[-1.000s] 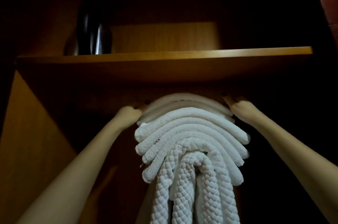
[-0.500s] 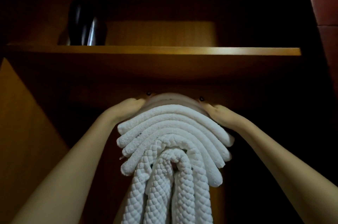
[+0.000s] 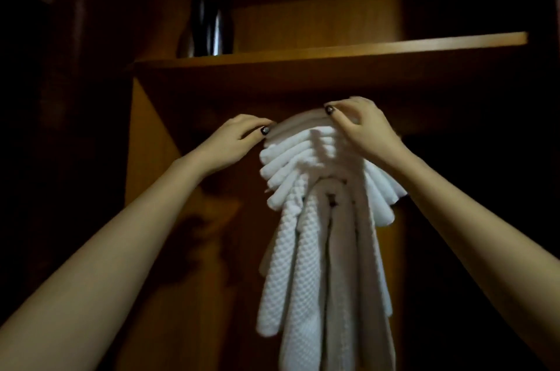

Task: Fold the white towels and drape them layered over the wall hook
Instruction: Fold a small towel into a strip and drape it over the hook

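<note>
wooden cabinet [image 3: 145, 176]: orange-brown panels in dim light, dropping from the left end of the shelf.
shelf [image 3: 333, 50]: a wide board whose lit front edge spans the view; everything else here is placed from it.
white towels [image 3: 306, 249]: hanging straight below the shelf, close under its underside. Many folded layers arch one over another, and the long waffle-weave tails fall downward.
right hand [image 3: 360, 131]: just below the shelf, on the crown of the stack, with fingers and thumb curled onto the topmost layer and pinching it.
left hand [image 3: 239, 140]: below the shelf at the stack's left shoulder, fingers over and thumb under the top layer's edge, closed on it.
dark vessel [image 3: 212, 25]: stands on the shelf toward its left end, well apart from both hands.
hook: hidden under the towels below the shelf; its shape cannot be told.
step in hand: probably seating the top layer. Draw both edges down evenly, keep the fold centred on the layers beneath, and press lightly so the stack stays put.
</note>
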